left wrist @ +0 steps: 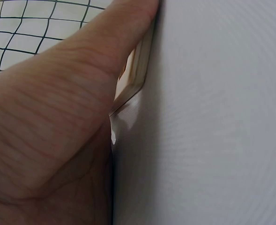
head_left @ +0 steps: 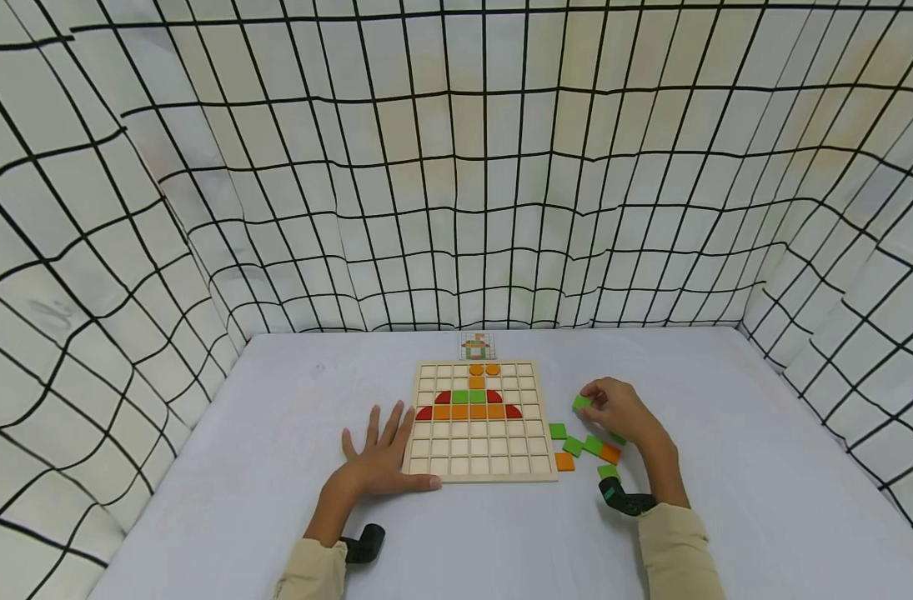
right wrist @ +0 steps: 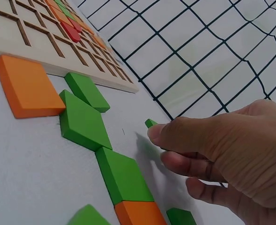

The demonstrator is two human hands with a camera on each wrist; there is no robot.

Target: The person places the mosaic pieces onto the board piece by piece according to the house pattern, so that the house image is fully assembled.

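In the head view a wooden grid board lies on the white table, with red, orange and green pieces set in its upper rows. My left hand rests spread at the board's lower left corner, thumb along the front edge. Right of the board, my right hand pinches a green square tile between thumb and fingers. The right wrist view shows this tile's edge peeking past the thumb, held above the table.
Loose green tiles and orange tiles lie between the board and my right forearm. A small pattern card sits behind the board. Black netting over white sheeting surrounds the table's back and sides.
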